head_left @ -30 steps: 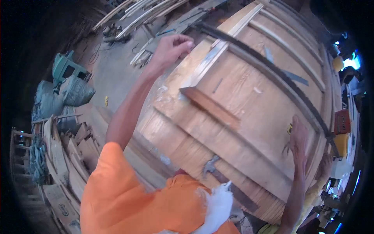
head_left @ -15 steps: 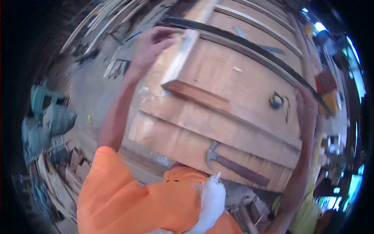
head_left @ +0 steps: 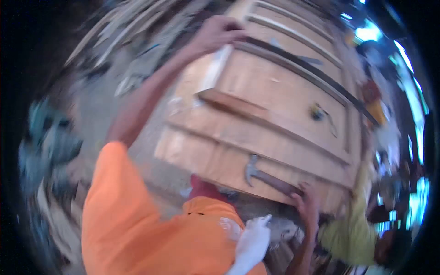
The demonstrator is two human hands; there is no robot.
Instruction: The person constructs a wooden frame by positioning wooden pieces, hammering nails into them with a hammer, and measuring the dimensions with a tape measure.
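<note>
My left hand (head_left: 222,34) is curled at the far left corner of a wooden frame, its fingers closed round the end of a long dark strip (head_left: 298,62). The strip lies along the frame's rail. Low on the right, my right hand (head_left: 307,204) has its fingers on either side of the handle end of a claw hammer (head_left: 270,179). The hammer lies on the near plywood board (head_left: 197,149), its metal head to the left. Motion blur softens both hands. On the panel inside the frame sits a yellow and black tape measure (head_left: 316,112).
Slatted framing (head_left: 293,32) continues beyond the strip. Long timber pieces (head_left: 119,32) lie at the upper left, and a green machine (head_left: 52,135) stands at the left. A person in a yellow shirt (head_left: 353,229) is close on the right.
My right hand has left the strip's right side and come down to the hammer handle. My left hand has shifted right onto the strip's end. The view has tilted slightly.
</note>
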